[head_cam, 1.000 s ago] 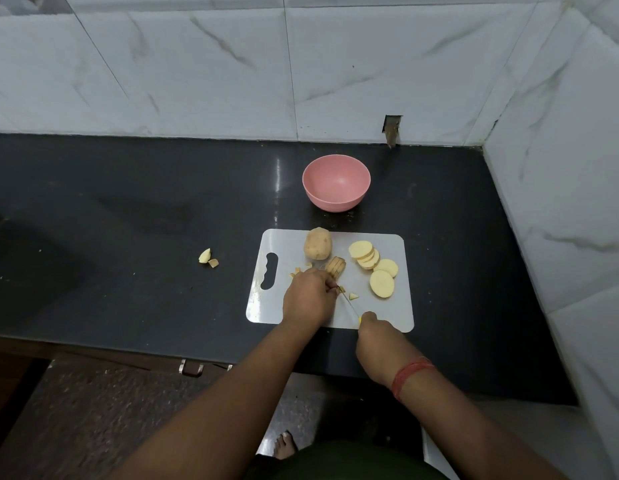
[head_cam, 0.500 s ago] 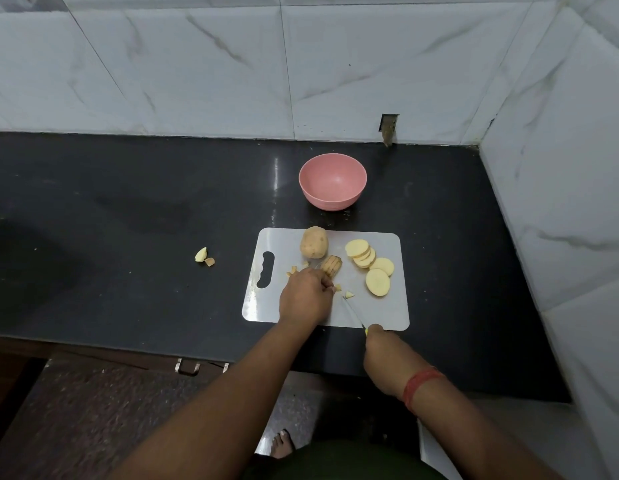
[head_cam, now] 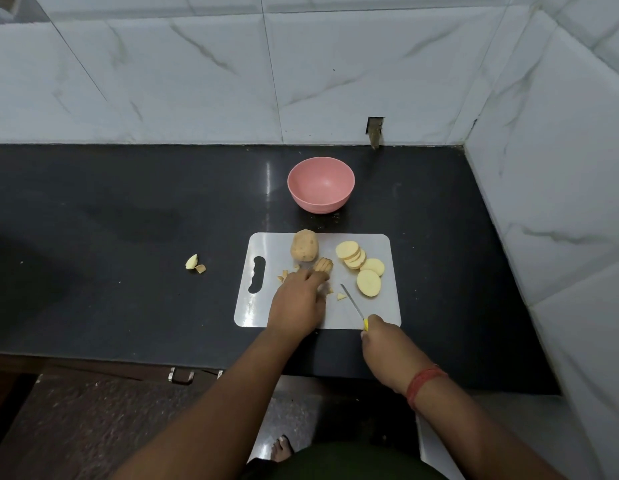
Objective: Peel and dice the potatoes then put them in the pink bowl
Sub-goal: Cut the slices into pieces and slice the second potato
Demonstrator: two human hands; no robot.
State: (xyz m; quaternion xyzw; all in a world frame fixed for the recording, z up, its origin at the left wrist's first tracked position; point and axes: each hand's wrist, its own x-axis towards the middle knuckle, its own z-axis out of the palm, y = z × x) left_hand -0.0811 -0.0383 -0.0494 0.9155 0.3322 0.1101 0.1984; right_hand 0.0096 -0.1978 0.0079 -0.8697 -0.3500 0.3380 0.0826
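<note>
The black counter (head_cam: 128, 216) carries the white board (head_cam: 387, 313) near its front edge, with the pink bowl (head_cam: 321, 183) standing just behind the board and holding nothing that can be seen. On the board, a whole unpeeled potato (head_cam: 304, 245) lies at the back, peeled round slices (head_cam: 360, 263) overlap to its right, and a partly cut chunk (head_cam: 323, 264) sits just in front of the potato, with small diced bits (head_cam: 341, 296) scattered around it. The left hand (head_cam: 297, 299) rests knuckles-up over the chunk, fingers curled down on it as before. The right hand (head_cam: 379, 336) grips the yellow handle of the knife (head_cam: 353, 305); half a second ago its blade lay close beside the left fingers, and now it has swung out to the right, its tip pointing between the bits and the nearest slice, apart from the chunk. Two scraps (head_cam: 195, 264) lie on the counter well left of the board, unchanged.
</note>
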